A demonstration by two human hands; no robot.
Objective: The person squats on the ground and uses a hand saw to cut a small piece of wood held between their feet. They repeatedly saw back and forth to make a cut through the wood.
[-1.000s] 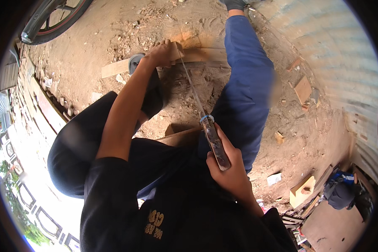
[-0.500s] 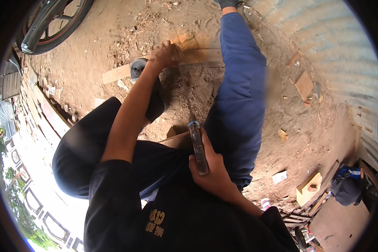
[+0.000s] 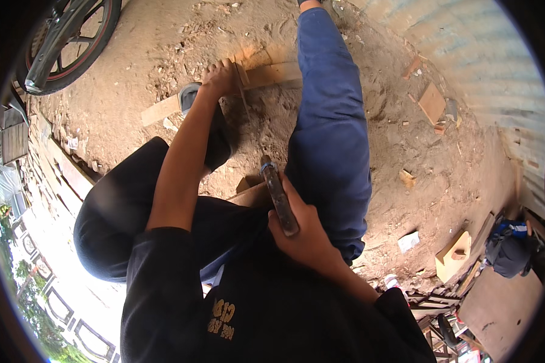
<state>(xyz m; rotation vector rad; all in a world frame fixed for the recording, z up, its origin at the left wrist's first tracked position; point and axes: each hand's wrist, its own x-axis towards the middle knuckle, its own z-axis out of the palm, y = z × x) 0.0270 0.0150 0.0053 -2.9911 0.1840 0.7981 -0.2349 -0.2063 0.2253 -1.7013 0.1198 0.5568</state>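
Saw handle [image 3: 280, 196] gripped tight in your right hand [image 3: 303, 233], blade on the plank [image 3: 266, 75], your left hand [image 3: 221, 78] pressing it down

plank [image 3: 272, 74] on ground, wheel [image 3: 72, 42] far left
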